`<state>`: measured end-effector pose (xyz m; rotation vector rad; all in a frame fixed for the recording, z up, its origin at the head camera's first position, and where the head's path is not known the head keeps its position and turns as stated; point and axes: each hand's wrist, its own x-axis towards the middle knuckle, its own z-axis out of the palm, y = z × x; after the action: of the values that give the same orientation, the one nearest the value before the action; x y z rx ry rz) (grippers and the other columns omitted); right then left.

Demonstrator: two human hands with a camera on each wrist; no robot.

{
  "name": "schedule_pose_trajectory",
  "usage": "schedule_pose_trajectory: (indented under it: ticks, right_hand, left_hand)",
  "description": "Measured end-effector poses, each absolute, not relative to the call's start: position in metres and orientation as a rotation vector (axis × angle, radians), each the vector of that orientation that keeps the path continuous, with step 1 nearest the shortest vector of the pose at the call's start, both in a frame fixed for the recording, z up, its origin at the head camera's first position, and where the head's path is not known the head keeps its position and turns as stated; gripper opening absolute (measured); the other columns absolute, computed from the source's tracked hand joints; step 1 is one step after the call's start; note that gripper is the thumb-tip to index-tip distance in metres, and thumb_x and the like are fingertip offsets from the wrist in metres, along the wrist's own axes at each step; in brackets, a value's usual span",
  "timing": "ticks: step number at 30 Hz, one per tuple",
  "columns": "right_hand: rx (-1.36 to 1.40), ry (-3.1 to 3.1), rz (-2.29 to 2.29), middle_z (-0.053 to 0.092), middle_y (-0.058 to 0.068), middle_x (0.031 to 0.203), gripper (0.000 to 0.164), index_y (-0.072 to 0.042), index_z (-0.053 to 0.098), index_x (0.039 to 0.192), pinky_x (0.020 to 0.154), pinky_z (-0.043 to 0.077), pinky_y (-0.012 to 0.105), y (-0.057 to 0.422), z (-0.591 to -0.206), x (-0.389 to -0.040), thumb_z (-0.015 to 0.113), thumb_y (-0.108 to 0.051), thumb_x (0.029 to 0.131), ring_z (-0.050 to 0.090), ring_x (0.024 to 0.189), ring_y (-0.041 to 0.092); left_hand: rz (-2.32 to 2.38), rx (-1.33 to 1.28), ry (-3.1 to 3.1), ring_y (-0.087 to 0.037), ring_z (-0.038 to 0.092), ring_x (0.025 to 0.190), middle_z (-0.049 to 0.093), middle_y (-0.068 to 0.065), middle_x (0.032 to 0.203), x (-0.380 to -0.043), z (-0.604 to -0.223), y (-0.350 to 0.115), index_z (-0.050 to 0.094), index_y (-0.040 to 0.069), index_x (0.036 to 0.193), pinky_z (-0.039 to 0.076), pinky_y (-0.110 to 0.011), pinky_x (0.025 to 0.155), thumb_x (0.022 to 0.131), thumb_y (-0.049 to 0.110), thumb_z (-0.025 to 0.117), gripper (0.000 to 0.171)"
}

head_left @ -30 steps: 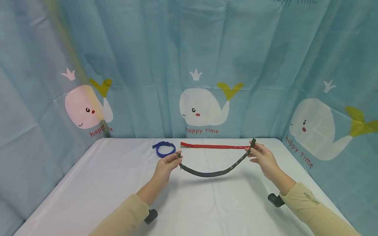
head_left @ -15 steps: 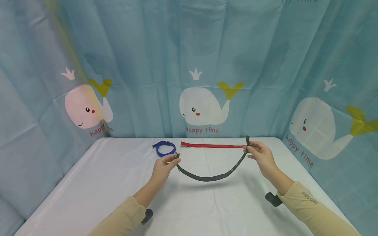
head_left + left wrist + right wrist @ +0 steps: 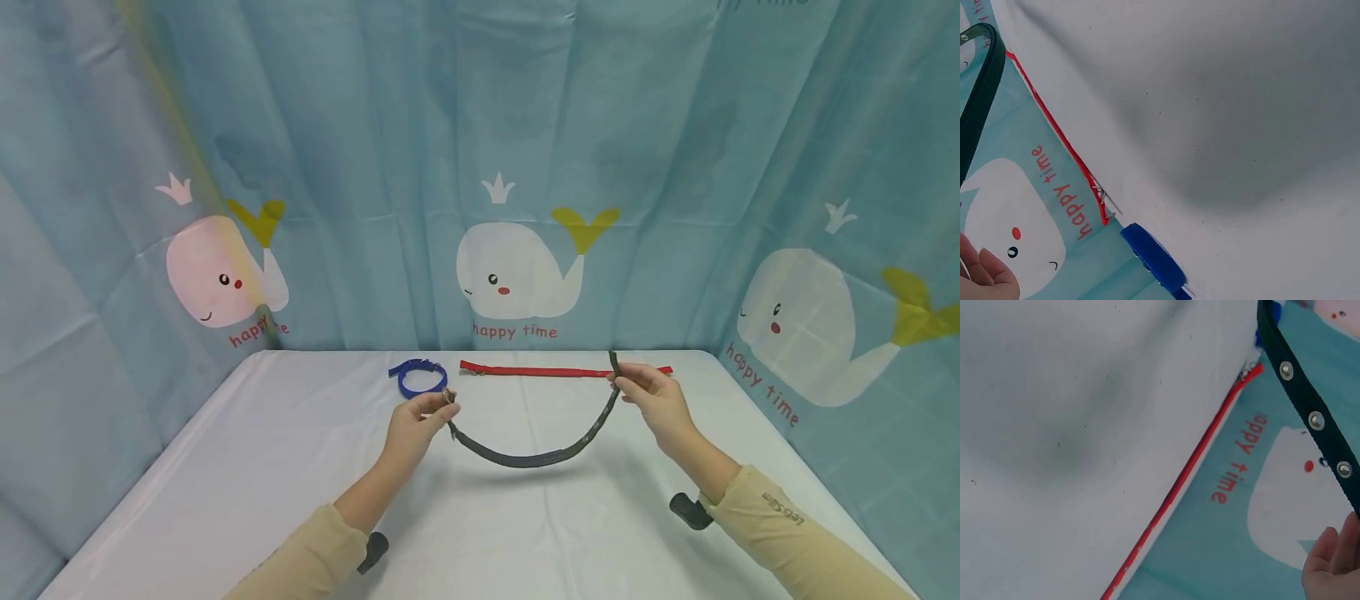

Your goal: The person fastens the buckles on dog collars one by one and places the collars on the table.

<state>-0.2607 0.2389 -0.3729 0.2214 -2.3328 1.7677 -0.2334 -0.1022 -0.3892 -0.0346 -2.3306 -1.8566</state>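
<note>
A dark green pet collar (image 3: 525,461) hangs in a U-shaped sag above the table, held at both ends. My left hand (image 3: 412,427) pinches its buckle end, where a metal ring shows at the fingertips. The other end is pinched by my right hand (image 3: 660,406), with a short tip sticking up above the fingers. In the right wrist view, metal eyelets run along the dark green strap (image 3: 1302,397) near the right hand (image 3: 1334,565). The left wrist view shows part of the strap (image 3: 982,103) above the left hand (image 3: 988,275).
A red collar (image 3: 540,372) lies stretched straight along the table's back edge, partly behind my right hand. Left of it sits a blue collar (image 3: 417,395) curled into a loop. A white cloth covers the table (image 3: 262,467); a blue whale-print curtain (image 3: 360,208) surrounds it.
My right hand has moved left toward my left hand, so the green collar sags deeper. The left hand has shifted slightly left. The red and blue collars have stayed put.
</note>
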Motion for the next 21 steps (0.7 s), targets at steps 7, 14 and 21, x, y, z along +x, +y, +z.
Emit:
schedule_pose_trajectory:
  ticks: [7,14,21]
  right_hand:
    - [0.282,-2.273,1.786,0.070,0.013,0.108,0.035,0.014,0.056,0.120,0.081,0.050,0.022,0.231,-0.369,-0.256,0.064,-0.009,0.094,0.063,0.092,0.003]
    - [0.342,-2.253,1.770,0.071,0.012,0.105,0.033,0.014,0.058,0.117,0.080,0.051,0.026,0.223,-0.368,-0.253,0.064,-0.007,0.094,0.062,0.092,0.004]
    - [0.448,-2.244,1.729,0.072,0.003,0.101,0.027,0.010,0.063,0.115,0.079,0.050,0.022,0.217,-0.367,-0.252,0.064,-0.005,0.093,0.062,0.091,0.006]
  left_hand:
    - [-1.823,-0.043,-2.349,-0.022,0.055,0.091,0.066,-0.004,0.093,-0.231,-0.386,-0.101,0.073,0.003,0.104,0.042,-0.032,0.073,0.087,0.019,0.074,0.023]
    - [-1.811,-0.077,-2.333,-0.022,0.055,0.090,0.065,-0.004,0.091,-0.229,-0.385,-0.101,0.072,0.002,0.103,0.042,-0.031,0.073,0.087,0.016,0.074,0.022]
    - [-1.775,-0.094,-2.344,-0.024,0.055,0.088,0.066,-0.005,0.090,-0.226,-0.381,-0.099,0.073,0.002,0.102,0.044,-0.031,0.072,0.087,0.015,0.074,0.020]
